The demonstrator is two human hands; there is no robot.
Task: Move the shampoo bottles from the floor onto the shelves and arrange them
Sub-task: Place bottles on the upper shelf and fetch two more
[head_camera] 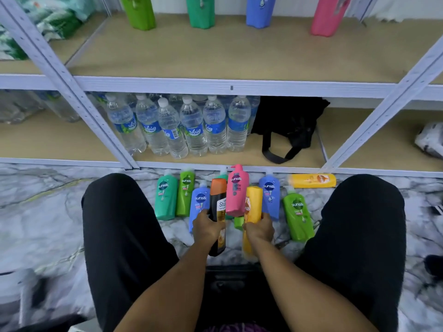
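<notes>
1. Two black-clad knees (124,224) sit wide apart over the grey marble floor (43,212).
2. The left hand (207,227) has its grip curled tight around a black plastic shampoo bottle with an orange cap (218,207), which points away from the person.
3. The right hand (260,227) has its grip wrapped around a tall yellow plastic shampoo bottle (253,203).
4. Just past the hands, more shampoo bottles lie on the floor: a teal one (166,200), a light green one (185,192), a blue one (199,204), a pink pump bottle (237,190), another blue one (270,195), a green one (298,215) and a yellow one on its side (312,180).
5. The low wooden shelf (60,144) holds clear plastic water bottles with blue labels (182,127) beside a black cloth bag (290,125).
6. On the upper wooden shelf (227,56) stand four bottles well apart: green (141,13), teal (201,12), blue (260,12) and pink (328,16).
</notes>
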